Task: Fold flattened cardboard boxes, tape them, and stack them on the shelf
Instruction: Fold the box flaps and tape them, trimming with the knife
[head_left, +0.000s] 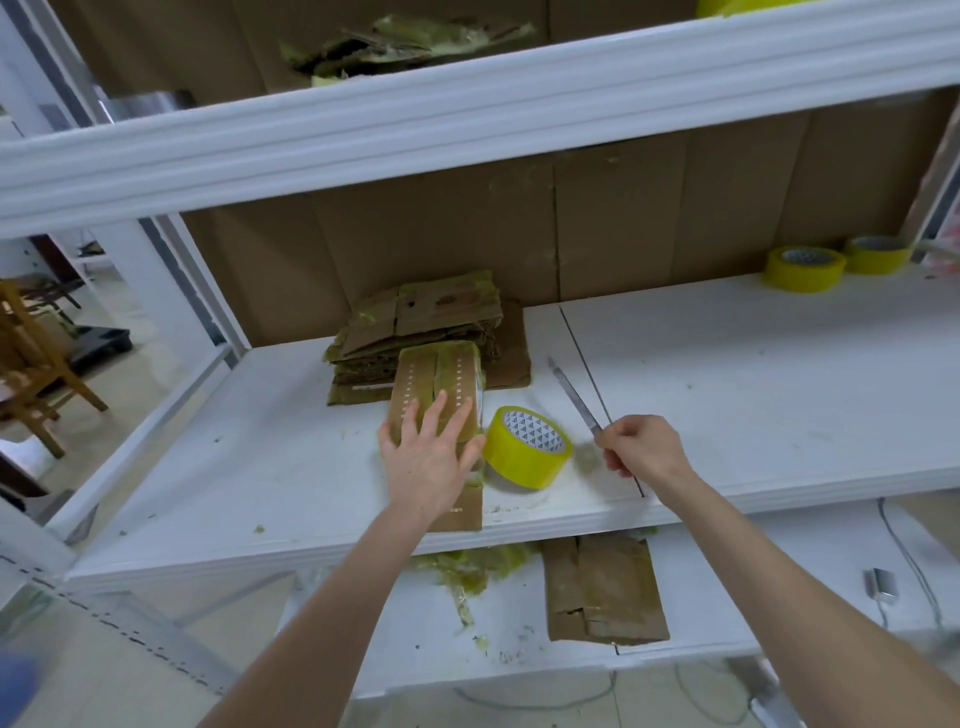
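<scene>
A small folded cardboard box (434, 384) with yellow tape along its top lies on the white middle shelf (727, 395). My left hand (426, 457) rests flat on its near end with fingers spread. My right hand (641, 447) grips the handle of a thin metal blade (571, 395) that points up and away over the shelf. A roll of yellow tape (527, 447) sits between my hands, right beside the box. Behind the box lies a stack of flattened cardboard boxes (415, 332).
Two more yellow tape rolls (805, 267) stand at the back right of the shelf. On the lower shelf lie a flattened cardboard piece (602, 592) and tape scraps (467, 566). The upper shelf beam (467, 109) runs overhead. A wooden chair (36, 353) stands at left.
</scene>
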